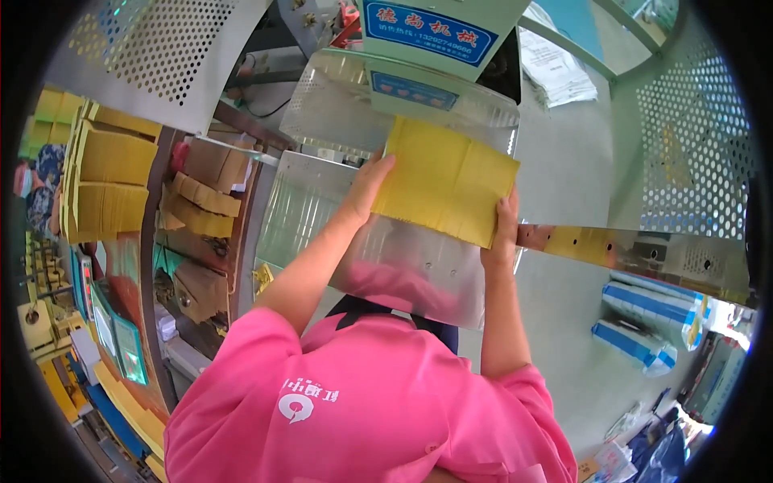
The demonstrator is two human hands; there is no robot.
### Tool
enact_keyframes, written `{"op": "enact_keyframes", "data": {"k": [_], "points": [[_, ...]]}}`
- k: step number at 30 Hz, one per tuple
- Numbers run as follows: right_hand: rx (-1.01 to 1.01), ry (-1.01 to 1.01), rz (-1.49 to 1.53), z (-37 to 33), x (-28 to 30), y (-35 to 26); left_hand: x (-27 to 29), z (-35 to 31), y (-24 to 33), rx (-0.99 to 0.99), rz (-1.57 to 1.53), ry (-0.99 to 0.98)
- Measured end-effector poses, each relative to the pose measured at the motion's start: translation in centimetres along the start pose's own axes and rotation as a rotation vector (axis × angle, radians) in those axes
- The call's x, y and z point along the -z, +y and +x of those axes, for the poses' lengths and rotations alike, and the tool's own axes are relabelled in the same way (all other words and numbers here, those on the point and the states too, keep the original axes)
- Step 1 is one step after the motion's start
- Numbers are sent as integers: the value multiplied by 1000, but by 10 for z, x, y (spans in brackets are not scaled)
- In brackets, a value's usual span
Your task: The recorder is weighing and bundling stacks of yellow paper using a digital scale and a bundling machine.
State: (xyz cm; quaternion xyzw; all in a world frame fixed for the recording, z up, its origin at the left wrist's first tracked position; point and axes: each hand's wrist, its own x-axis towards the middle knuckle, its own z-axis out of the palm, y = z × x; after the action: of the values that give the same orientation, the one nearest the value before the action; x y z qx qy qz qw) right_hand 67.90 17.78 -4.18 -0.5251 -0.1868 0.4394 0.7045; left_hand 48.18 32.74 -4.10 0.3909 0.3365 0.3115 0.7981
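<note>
Before you, a shiny metal surface (403, 248) lies beneath the yellow cardboard (447, 181), contact unclear; to your right, the grey floor (564, 338) carries blue-and-white wrapped bundles (648, 307); at your left, a dark rack (153, 201) holds brown cardboard pieces (201, 291).

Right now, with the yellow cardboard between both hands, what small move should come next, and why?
Probably ease the yellow cardboard slightly forward: the left hand and right hand hold its opposite side edges, it is over the shiny metal surface, roughly in line with that surface's near edge, and the machine stands beyond it. Whether it touches the metal, I can't tell.
</note>
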Motion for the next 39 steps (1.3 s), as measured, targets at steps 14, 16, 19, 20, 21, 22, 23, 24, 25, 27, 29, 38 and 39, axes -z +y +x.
{"op": "enact_keyframes", "data": {"k": [14, 16, 19, 20, 21, 22, 23, 24, 25, 27, 29, 38, 39], "points": [[15, -49, 56, -4, 6, 3, 10, 0, -16, 28, 111, 50], [-9, 8, 38, -6, 4, 3, 10, -2, -18, 34, 131, 32], [65, -116, 65, -5, 6, 2, 12, -1, -19, 40, 133, 29], [66, -103, 64, -3, 8, 3, 11, 0, -20, 34, 116, 45], [35, -62, 58, -1, 9, 6, 10, 0, -21, 44, 116, 37], [2, -19, 52, -2, 10, 7, 6, -2, -18, 30, 133, 29], [0, -5, 52, -2, 10, 8, 3, -4, -17, 16, 148, 23], [2, -41, 69, -2, 11, 8, 2, -5, -18, 27, 148, 17], [9, -85, 84, -2, 11, 7, 0, -5, -18, 15, 154, 32], [-23, -63, 113, -3, 14, 13, -4, -4, -18, 5, 158, 47], [-61, -53, 145, -3, 15, 14, -6, -7, -18, 10, 234, 48], [-154, 65, 188, 0, 26, 30, -20, -7, -28, -2, 158, 67], [-119, 68, 168, 3, 25, 32, -20, -4, -29, -9, 160, 72]]}}
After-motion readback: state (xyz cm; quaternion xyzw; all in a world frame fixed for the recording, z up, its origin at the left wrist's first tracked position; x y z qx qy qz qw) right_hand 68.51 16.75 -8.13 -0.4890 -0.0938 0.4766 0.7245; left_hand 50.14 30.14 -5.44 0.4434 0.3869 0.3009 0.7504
